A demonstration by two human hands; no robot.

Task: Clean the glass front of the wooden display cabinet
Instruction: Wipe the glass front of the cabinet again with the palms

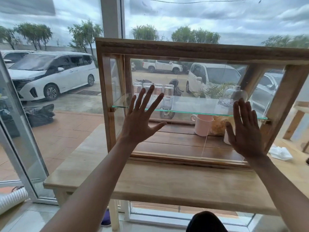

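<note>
The wooden display cabinet [184, 51] stands on a wooden table, its glass front [192, 84] facing me. My left hand [142, 119] is spread flat against the left part of the glass, fingers apart, holding nothing. My right hand [244, 129] is spread flat at the right part of the glass, also empty. Inside, several glass jars [168, 94] and a glass dome [235, 95] sit on a glass shelf [192, 112]. A pink mug [203, 125] stands on the cabinet floor below it.
A crumpled white cloth [280, 153] lies on the wooden table [150, 181] to the right of the cabinet. Large windows behind show parked cars. A sliding door frame [21, 131] is at the left. My knee [206, 222] shows at the bottom.
</note>
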